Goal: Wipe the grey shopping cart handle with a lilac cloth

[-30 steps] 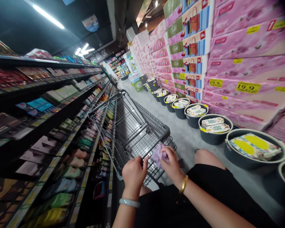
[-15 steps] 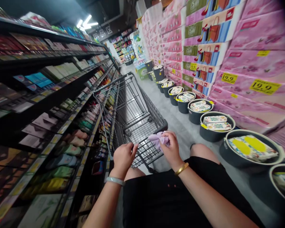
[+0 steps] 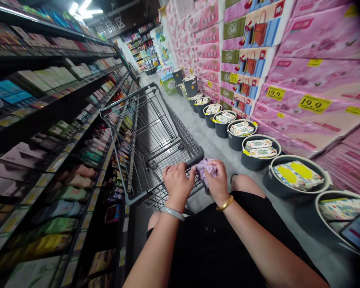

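Observation:
In the head view, my right hand [image 3: 217, 182] is closed on a crumpled lavender cloth [image 3: 206, 170], which lies against the right end of the shopping cart's handle. My left hand [image 3: 178, 182] is over the middle of that handle, fingers curled over the bar and thumb beside the cloth. The fingertips are partly hidden. A grey wire shopping cart [image 3: 165, 140] stands in front of my knees, its basket showing bare mesh. I wear a pale bangle on the left wrist and a gold one on the right.
Shelves [image 3: 60, 160] packed with boxed and bagged goods run along the left. On the right, dark buckets [image 3: 259, 160] holding white packs line the floor before stacked pink tissue packs [image 3: 315, 80] with yellow price tags. A phone-like dark object [image 3: 358, 234] rests at the nearest bucket.
My left hand has moved right, closer to the cloth, and settled over the cart handle. The right hand still holds the cloth. The view has turned slightly right.

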The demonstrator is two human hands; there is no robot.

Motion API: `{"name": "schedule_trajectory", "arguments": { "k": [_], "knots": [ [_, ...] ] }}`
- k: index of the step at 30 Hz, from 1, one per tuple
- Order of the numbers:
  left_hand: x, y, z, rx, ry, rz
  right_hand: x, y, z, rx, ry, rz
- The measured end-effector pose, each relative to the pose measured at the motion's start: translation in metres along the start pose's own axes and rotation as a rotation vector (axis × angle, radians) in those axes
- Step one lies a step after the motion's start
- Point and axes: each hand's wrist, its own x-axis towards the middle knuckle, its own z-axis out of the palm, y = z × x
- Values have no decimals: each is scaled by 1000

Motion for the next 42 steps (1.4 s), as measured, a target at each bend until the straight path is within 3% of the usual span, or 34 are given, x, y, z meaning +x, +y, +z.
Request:
{"name": "schedule_trajectory", "arguments": {
  "k": [6, 13, 18, 25, 31, 34, 38, 40, 42],
  "knots": [
    [-9, -24, -6, 7, 30, -25, -14, 45, 6, -95, -38, 302],
    [-15, -58, -11, 41, 39, -13, -10, -7, 25, 78, -188, 54],
    [-24, -76, -18, 54, 26, -25, -29, 25, 29, -44, -327, 226],
    [-41, -81, -25, 48, -18, -9, -32, 13, 37, -13, -283, 155],
    [-54, -89, -31, 44, -31, -31, -25, 36, 28, -5, -216, 433],
    [-53, -86, -36, 47, -37, -63, -15, 8, 26, 62, -158, 327],
    [-32, -57, -40, -32, -112, -67, -12, -24, 26, 135, -166, 45],
    [-18, -40, -39, -80, -236, -112, -20, -13, 29, 123, -212, 71],
    [-8, -27, -38, -23, -387, -156, -29, 8, 33, 123, -260, 237]
  ]
}}
